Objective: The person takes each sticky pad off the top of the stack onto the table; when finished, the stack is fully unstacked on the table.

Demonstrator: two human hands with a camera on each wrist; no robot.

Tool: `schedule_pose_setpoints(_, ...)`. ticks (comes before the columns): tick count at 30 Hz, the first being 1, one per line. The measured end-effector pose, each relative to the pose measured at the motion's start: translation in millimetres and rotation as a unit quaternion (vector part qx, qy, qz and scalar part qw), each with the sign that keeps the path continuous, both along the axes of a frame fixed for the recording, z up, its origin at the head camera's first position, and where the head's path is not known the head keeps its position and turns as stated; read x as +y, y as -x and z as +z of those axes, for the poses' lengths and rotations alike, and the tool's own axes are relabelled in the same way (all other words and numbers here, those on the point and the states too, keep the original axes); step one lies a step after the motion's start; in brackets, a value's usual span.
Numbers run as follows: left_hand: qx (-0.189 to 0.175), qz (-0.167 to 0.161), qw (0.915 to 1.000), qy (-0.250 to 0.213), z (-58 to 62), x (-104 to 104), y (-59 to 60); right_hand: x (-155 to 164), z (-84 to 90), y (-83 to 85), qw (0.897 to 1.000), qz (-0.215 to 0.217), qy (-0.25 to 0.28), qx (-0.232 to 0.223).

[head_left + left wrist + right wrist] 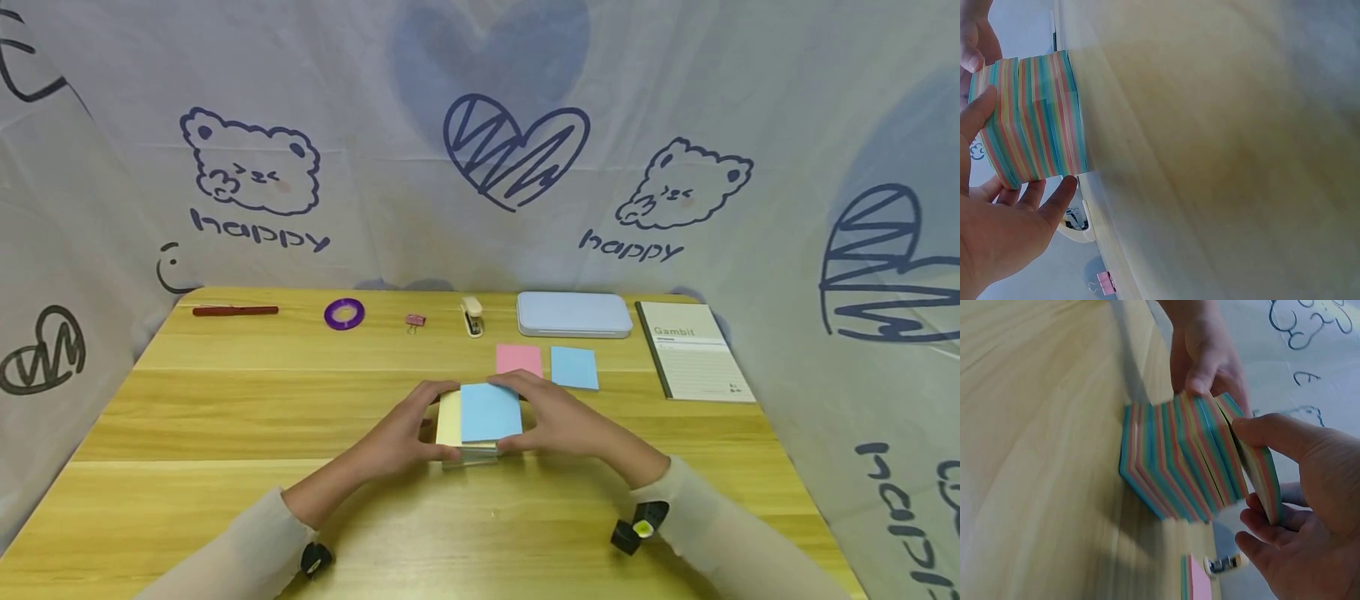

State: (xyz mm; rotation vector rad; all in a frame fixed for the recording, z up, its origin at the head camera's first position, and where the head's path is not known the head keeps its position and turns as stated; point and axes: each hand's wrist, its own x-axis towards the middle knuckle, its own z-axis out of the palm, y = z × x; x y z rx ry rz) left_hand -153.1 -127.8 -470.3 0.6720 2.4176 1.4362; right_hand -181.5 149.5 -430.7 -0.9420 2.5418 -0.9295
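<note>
On the bench [225, 425] I count one stack of sticky notes [449, 422], one pink pad [517, 358], one blue pad [574, 368], one notebook [697, 352], one pale case [574, 313], one stapler [472, 317], one binder clip [416, 320], one roll of tape [330, 316] and one dark red pen [236, 311]. Layers within the stack cannot be counted reliably; its striped sides are uneven.

The stack sits mid-bench, well apart from the left and right edges, with the pink pad just behind. Bench wood extends toward the near side.

Both hands are curled, thumb-to-finger gap as wide as the stack. The left hand [405, 429] grips its left side; the right hand [553, 417] pinches the top section [491, 412], blue-faced, tilted and offset rightward.
</note>
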Motion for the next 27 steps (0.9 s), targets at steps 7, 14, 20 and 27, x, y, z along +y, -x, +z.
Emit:
schedule_pose_setpoints(7, 0.009, 0.006, 0.9998, 0.015, 1.1, 1, -1.1, 37, -2.4, 9.3, 0.999, -0.022, 0.023, -0.012)
schedule_pose_setpoints(14, 0.010, 0.006, 0.9998, 0.013, -0.6, 1, -0.6, 83, -9.5, 24.6, 0.996, -0.058, 0.046, -0.050)
schedule_pose_setpoints(20, 0.009, 0.006, 0.9999, 0.013, -1.0, 1, -0.3, 129, -18.6, 38.8, 0.993, -0.096, 0.037, -0.064)
schedule_pose_setpoints(27, 0.005, 0.011, 0.9998, 0.016, 0.3, 1, -0.8, 170, -24.0, 55.3, 0.988, -0.140, -0.008, -0.066)
